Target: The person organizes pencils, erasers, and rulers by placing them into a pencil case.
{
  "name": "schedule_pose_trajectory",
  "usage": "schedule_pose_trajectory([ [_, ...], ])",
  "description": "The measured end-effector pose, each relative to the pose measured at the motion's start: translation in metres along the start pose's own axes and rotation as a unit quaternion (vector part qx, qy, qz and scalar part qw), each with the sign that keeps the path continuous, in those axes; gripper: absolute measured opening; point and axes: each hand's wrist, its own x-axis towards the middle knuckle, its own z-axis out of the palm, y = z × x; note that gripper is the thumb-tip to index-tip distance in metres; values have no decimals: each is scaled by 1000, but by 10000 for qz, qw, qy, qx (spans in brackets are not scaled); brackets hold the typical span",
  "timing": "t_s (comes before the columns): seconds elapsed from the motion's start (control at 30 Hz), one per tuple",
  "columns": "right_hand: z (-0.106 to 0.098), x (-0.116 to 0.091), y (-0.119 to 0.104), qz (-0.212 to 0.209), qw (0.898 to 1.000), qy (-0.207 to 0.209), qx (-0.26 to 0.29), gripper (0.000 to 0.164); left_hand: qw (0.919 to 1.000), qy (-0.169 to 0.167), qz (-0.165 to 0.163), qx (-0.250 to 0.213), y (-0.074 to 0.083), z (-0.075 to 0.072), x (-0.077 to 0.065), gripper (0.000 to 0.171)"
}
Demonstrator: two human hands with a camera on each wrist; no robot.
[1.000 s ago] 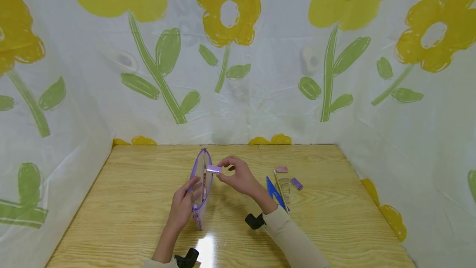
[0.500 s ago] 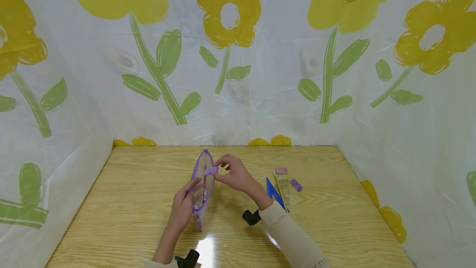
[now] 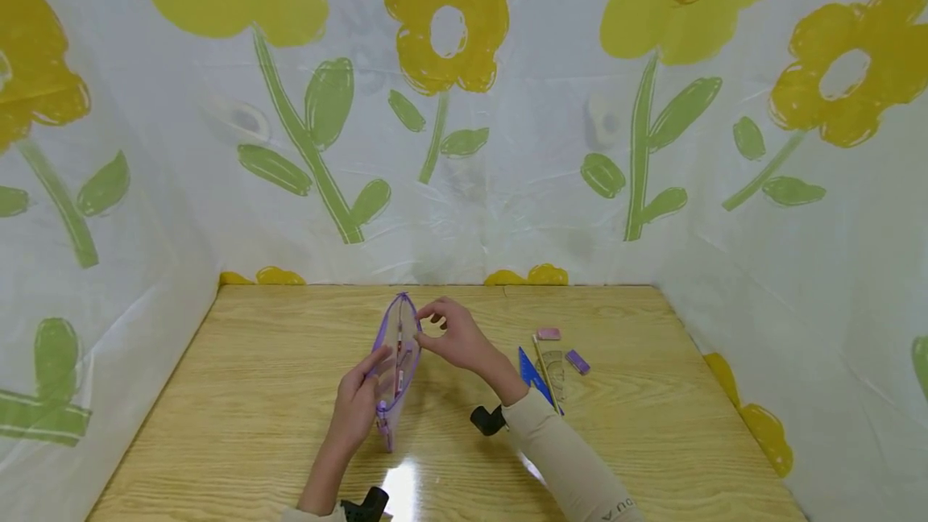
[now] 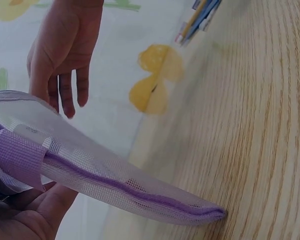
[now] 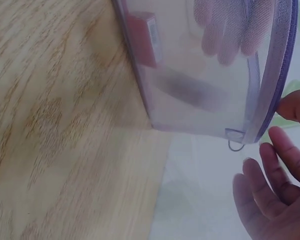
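A mesh pencil pouch [image 3: 410, 365] with purple edging stands upright on the table, its zipped mouth spread apart. My left hand [image 3: 355, 403] grips its near side; the fingers show through the mesh in the right wrist view. My right hand [image 3: 460, 338] is at the right edge of the mouth, thumb by the zipper [image 5: 282, 65], fingers relaxed and holding nothing. Inside the pouch, a blurred greyish eraser [image 5: 190, 91] hangs above a red block-shaped thing [image 5: 143, 40] near the bottom.
Right of the hands lie a blue set square [image 3: 535, 377], a pencil [image 3: 545, 369], a clear protractor [image 3: 556, 369], a pink eraser [image 3: 548, 334] and a purple eraser [image 3: 577, 362]. A flower-printed cloth [image 3: 507, 208] surrounds the table [image 3: 239, 393] at back and sides.
My right hand has carried the purple eraser left to the pouch's mouth and let it go inside. My left hand keeps its grip on the pouch, almost unmoved.
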Motion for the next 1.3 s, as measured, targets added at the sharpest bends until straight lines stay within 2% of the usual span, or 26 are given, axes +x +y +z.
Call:
schedule_pose_trajectory([
  [0.4,-2,-12,11,-168,9977,363,538,28,10000,11,-70,-60,0,1,1,52],
  [0.77,-1,-32,21,142,9942,287,1024,31,9999,-65,-125,9,3,-1,3,53],
  [1.0,-9,-49,5,343,9925,285,1142,30,9999,-5,-118,4,2,-2,5,53],
  [1.3,-4,-73,43,739,9876,402,1328,29,9999,52,-93,126,-1,-3,5,51],
])
